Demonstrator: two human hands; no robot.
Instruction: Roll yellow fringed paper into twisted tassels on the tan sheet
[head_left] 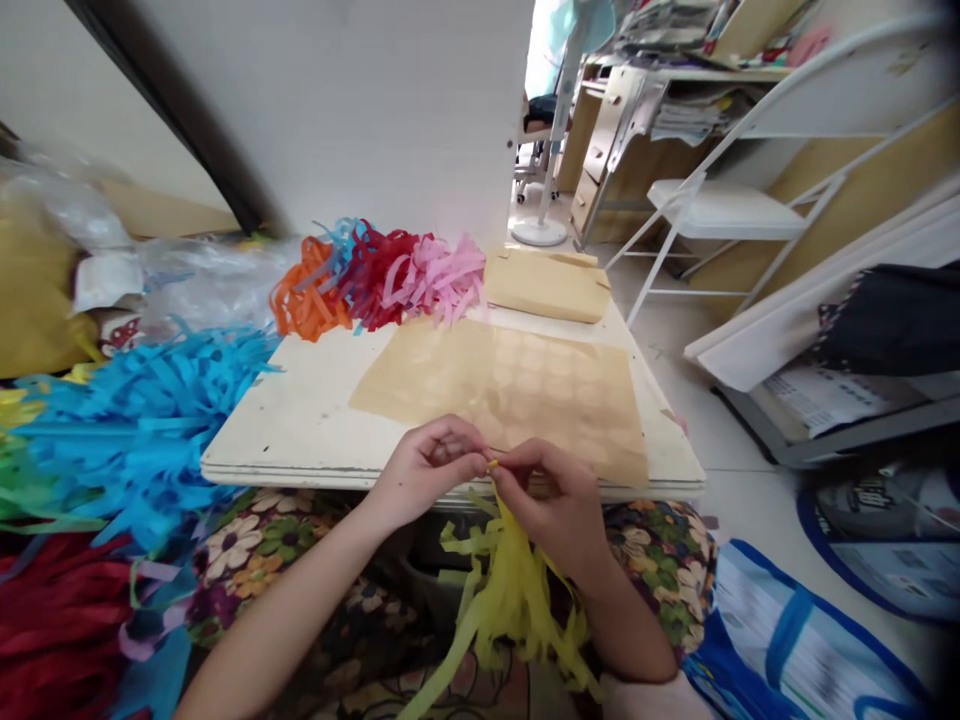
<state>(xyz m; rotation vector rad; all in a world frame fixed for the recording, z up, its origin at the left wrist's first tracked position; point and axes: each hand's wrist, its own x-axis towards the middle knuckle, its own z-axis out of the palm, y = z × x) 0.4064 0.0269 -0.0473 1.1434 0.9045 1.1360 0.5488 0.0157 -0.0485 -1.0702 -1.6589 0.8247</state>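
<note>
One yellow tassel [514,590] hung over the lap [281,535], top near the edge of the table [262,440] | left hand [429,468]: pinched narrow on that top | right hand [561,492]: pinched it just beside | judgement: steady left pinch, small right-hand turns suited it; hard pulling risked tearing

Bright, diffuse indoor light; overexposed patch beside the white-poled pedestal fan [566,95]. Soft shadows. Wide-angle stretching toward edges; right margin darkened, blurred.
</note>
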